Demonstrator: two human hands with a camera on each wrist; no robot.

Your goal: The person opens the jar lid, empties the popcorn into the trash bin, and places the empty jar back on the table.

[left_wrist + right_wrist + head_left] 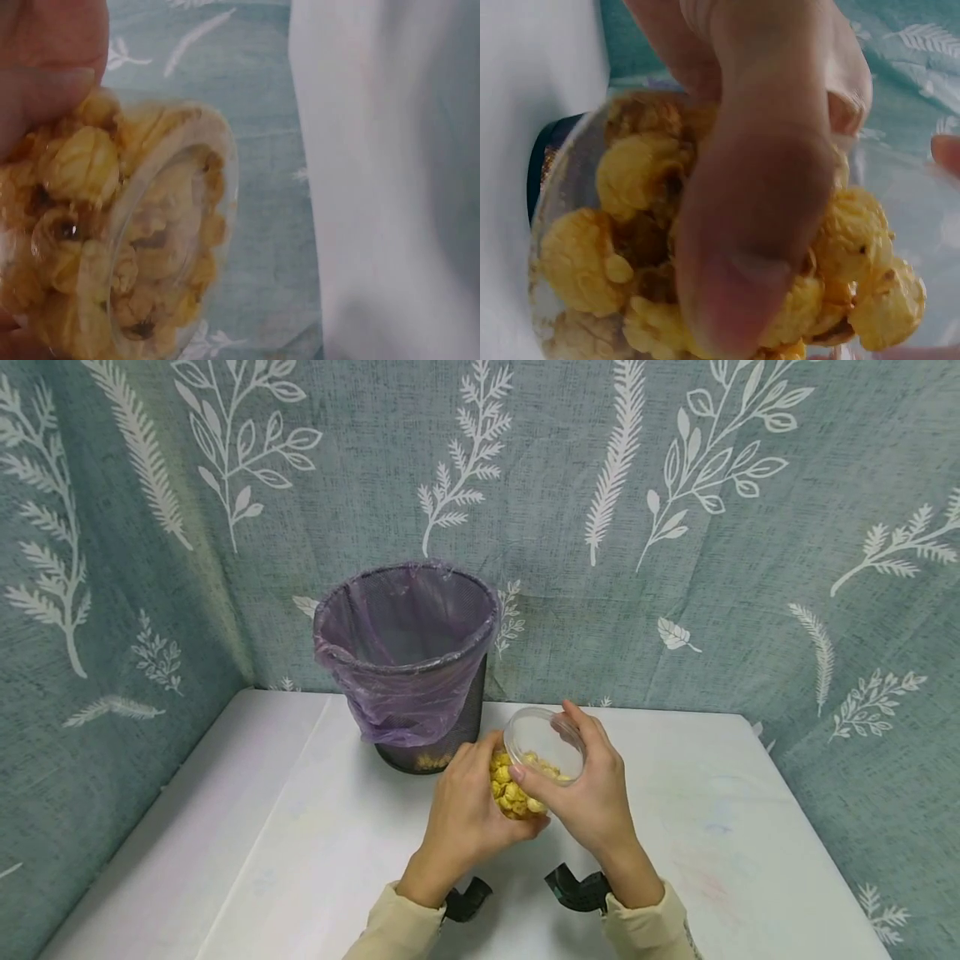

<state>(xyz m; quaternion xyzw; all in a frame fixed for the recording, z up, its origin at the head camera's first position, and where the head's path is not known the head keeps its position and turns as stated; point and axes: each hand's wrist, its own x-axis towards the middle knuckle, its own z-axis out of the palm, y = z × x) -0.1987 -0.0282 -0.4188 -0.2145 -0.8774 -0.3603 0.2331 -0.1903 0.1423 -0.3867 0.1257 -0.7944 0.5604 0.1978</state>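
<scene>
My left hand point(468, 797) grips a clear plastic jar point(225, 172) full of yellow popcorn point(512, 793), fingers and thumb around its side. A clear round lid point(543, 735) is in my right hand point(596, 785), pinched at its edge between thumb and fingers. The lid stands tilted over the top of the jar and overlaps the popcorn in the head view. The jar's base shows in the left wrist view, packed with popcorn point(82, 165). Seen from the right wrist, a large thumb point(757, 225) lies across the jar's side.
Behind and left of my hands stands a dark mesh waste bin point(472, 702) lined with a purple bag point(405, 702). Some yellowish bits show through the mesh near its base. The white table point(315, 860) meets green leaf-patterned cloth point(555, 610) at the back and sides.
</scene>
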